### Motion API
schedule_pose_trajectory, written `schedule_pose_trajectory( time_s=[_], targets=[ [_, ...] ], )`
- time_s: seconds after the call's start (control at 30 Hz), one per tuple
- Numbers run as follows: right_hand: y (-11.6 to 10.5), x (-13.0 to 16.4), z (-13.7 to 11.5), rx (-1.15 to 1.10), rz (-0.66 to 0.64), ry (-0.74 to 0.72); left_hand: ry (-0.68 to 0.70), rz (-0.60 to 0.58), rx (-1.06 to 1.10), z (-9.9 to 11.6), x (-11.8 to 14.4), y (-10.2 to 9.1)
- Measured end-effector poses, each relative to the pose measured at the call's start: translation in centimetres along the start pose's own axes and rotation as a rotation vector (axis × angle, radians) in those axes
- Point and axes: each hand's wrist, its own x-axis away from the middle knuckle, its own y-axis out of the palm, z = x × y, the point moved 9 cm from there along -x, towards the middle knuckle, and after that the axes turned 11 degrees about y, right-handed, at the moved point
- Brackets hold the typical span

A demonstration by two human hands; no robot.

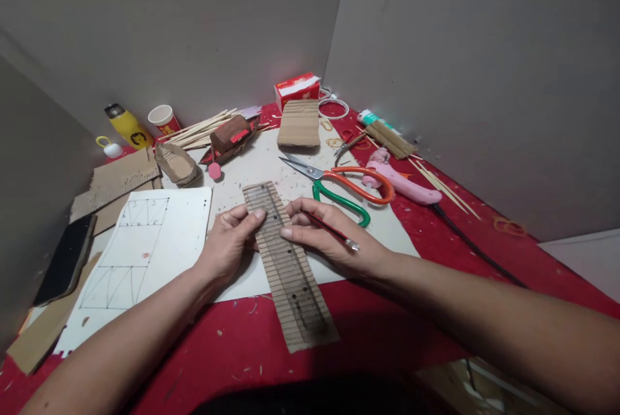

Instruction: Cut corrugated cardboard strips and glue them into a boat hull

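the left hand (227, 239) and right hand (334, 242) pinch a long ribbed brown cardboard strip (281, 292) and a see-through flat ruler (284, 260) together, over the near red tabletop (232, 350), maybe so neither slips. the right hand also holds a thin red-and-black pencil (328, 228).

Clear plastic ruler (290, 265), ridged cardboard (276, 283)

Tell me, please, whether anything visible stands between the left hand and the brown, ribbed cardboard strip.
Only the long, transparent ruler lies between the thumb of the left hand and the cardboard strip; nothing else visible intervenes.
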Motion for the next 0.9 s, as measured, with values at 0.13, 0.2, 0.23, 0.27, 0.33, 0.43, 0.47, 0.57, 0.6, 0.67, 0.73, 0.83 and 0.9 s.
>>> schedule_pose_trajectory(
  time_s=[0.13, 0.2, 0.23, 0.27, 0.33, 0.43, 0.47, 0.57, 0.6, 0.67, 0.73, 0.83, 0.9],
  targets=[
    [-0.5, 0.0, 0.7, 0.079, 0.03, 0.036, 0.033, 0.06, 0.024, 0.7, -0.3, -0.4],
    [-0.4, 0.0, 1.1, 0.121, 0.006, 0.073, 0.063, 0.081, 0.024, 1.0, -0.3, -0.5],
    [-0.2, 0.0, 1.2, 0.136, -0.01, 0.086, 0.079, 0.087, 0.021, 1.1, -0.3, -0.6],
    [-0.1, 0.0, 1.2, 0.149, -0.027, 0.093, 0.092, 0.088, 0.016, 1.1, -0.3, -0.6],
    [0.2, 0.1, 1.1, 0.175, -0.057, 0.089, 0.117, 0.086, -0.008, 1.2, -0.3, -0.7],
    [0.4, 0.2, 0.9, 0.199, -0.078, 0.07, 0.146, 0.089, -0.053, 1.3, -0.3, -0.9],
    [0.4, 0.3, 0.9, 0.201, -0.08, 0.069, 0.151, 0.094, -0.063, 1.3, -0.3, -0.9],
    [0.5, 0.2, 1.0, 0.193, -0.079, 0.078, 0.151, 0.092, -0.076, 1.3, -0.2, -0.9],
    [0.5, 0.2, 1.0, 0.189, -0.082, 0.081, 0.151, 0.09, -0.076, 1.3, -0.2, -0.9],
    [0.7, 0.2, 1.0, 0.186, -0.088, 0.087, 0.149, 0.085, -0.073, 1.3, -0.2, -0.8],
    [0.8, 0.2, 1.0, 0.184, -0.098, 0.087, 0.143, 0.08, -0.06, 1.3, -0.2, -0.7],
    [0.9, 0.3, 1.0, 0.178, -0.108, 0.091, 0.125, 0.065, -0.026, 1.2, -0.1, -0.5],
    [0.9, 0.3, 0.9, 0.182, -0.111, 0.091, 0.107, 0.055, -0.001, 1.1, -0.1, -0.4]
  ],
)
